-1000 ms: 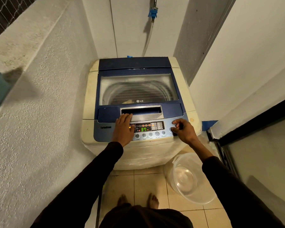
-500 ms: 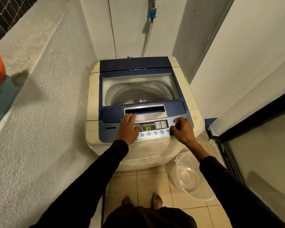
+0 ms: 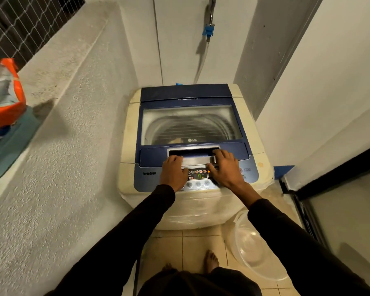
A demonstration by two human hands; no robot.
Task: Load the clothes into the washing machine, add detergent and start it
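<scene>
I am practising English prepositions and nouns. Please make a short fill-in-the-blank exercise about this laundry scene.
1. The glass lid of the cream and blue top-loading washing machine is ___.
2. Both hands, the left hand and the right hand, rest on the machine's ___ panel.
3. The clear plastic basin stands on the tiled ___.

Missing words: closed; control; floor

A rough plastered ledge runs along the left under wire mesh. White walls enclose beige floor tiles; a dark-framed glass door stands right.
</scene>
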